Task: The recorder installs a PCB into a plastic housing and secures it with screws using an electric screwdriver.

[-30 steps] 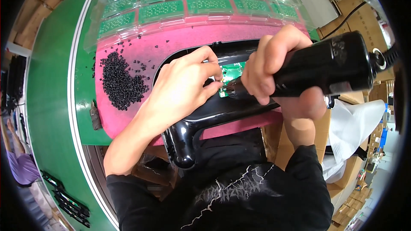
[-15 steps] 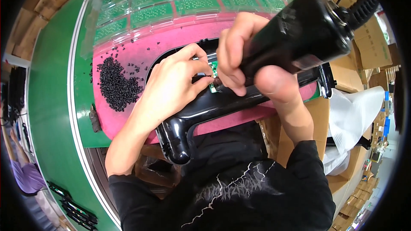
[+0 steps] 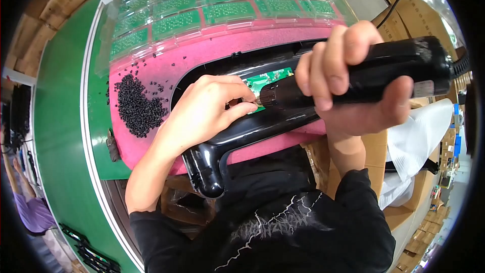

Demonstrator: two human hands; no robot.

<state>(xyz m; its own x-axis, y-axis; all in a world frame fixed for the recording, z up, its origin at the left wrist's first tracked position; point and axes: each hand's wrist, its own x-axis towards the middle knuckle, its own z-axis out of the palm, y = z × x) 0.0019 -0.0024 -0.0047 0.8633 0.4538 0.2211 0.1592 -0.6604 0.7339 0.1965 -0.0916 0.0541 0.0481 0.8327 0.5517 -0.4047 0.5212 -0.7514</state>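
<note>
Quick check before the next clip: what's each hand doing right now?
Left hand: curled beside the tip of the black power driver; whether it pinches anything cannot be told.
Right hand: closed, holding that driver.

- Tipped the electric screwdriver (image 3: 389, 65) down from steep to nearly level.
- Drew the right hand (image 3: 328, 78) back rightward over the circuit board (image 3: 268, 78), baring more green.
- Dropped the left hand's (image 3: 207, 103) knuckles lower, left of the circuit board.
</note>
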